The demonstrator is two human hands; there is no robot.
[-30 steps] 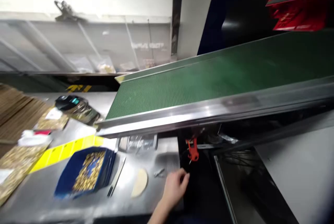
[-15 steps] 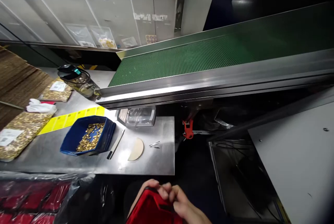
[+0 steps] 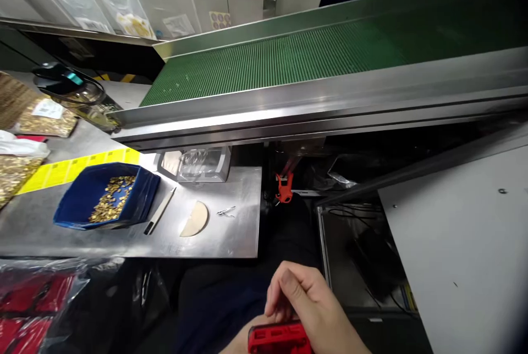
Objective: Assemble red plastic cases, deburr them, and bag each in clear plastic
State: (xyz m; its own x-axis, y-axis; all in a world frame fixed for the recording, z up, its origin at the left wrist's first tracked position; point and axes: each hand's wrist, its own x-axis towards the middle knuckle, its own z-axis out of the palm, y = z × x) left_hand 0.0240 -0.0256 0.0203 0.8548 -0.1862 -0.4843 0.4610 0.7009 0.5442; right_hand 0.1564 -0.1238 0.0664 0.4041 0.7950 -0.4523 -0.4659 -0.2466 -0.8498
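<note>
A red plastic part [image 3: 279, 336] with moulded slots and a dark edge shows at the bottom of the view, partly cut off. My left hand [image 3: 243, 336] lies under and behind it and holds it; most of its fingers are hidden. Over the far side of the part, my right hand [image 3: 307, 296] is closed, its thumb bent against the curled fingers. Whatever those fingertips grip is out of sight. Both hands are low over my lap, just off the table's front edge.
On the metal table [image 3: 243, 233] are a blue bin [image 3: 68, 205] of small brass-coloured pieces, a thin brush-like tool [image 3: 160, 211], a beige half-disc [image 3: 196, 219] and small metal pieces [image 3: 226, 211]. A green conveyor [image 3: 264, 62] slopes above. Bagged red parts [image 3: 25, 299] lie lower left.
The view has swung down and to the right. The red part has turned so a narrow slotted side faces up, and my right hand has curled over its far side.
</note>
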